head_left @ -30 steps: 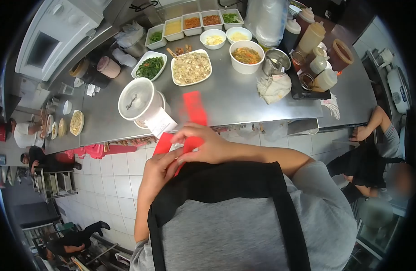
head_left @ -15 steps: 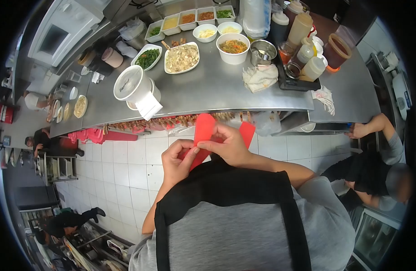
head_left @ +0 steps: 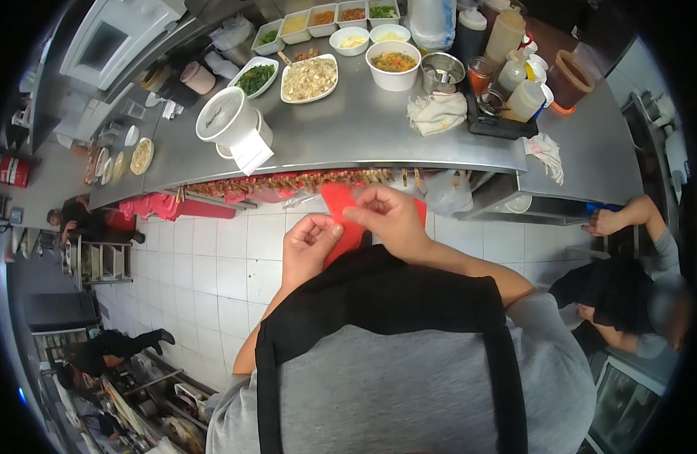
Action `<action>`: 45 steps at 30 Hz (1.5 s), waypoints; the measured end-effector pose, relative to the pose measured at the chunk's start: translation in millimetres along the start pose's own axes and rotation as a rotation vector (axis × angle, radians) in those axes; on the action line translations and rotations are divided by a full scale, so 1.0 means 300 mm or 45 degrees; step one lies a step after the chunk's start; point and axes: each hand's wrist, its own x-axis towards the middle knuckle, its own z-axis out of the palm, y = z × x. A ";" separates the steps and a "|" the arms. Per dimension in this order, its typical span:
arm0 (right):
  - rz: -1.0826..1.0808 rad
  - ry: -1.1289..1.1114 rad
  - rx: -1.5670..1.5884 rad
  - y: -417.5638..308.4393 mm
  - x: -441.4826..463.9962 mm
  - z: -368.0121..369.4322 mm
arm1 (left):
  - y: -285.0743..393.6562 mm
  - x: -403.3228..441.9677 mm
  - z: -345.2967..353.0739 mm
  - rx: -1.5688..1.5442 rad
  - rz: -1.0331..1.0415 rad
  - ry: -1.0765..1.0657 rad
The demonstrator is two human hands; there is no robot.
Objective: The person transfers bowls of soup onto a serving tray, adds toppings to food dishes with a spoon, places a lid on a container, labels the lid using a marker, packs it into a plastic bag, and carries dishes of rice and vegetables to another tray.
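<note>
A red strip, blurred at its top, is spread between my two hands in front of the black apron. My left hand pinches its left edge with thumb and fingertips. At its right side, my right hand has thumb and forefinger pressed together on it, and more red shows behind that hand. Beyond them on the steel counter stand a lidded white tub with a paper slip, a dish of pale chopped food and a bowl of mixed vegetables.
Sauce bottles in a black tray, a steel pot and a cloth stand at the counter's right. A person's arm is at the far right. Other people are at the left. Below the counter are skewers.
Both hands rose from the apron and moved right with the red strip, which shifted from a loose bundle to a more spread shape. My right hand has turned slightly upward.
</note>
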 end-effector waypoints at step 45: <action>-0.116 -0.588 -1.442 0.192 0.019 -0.318 | 0.259 0.184 -0.378 -0.467 0.091 0.221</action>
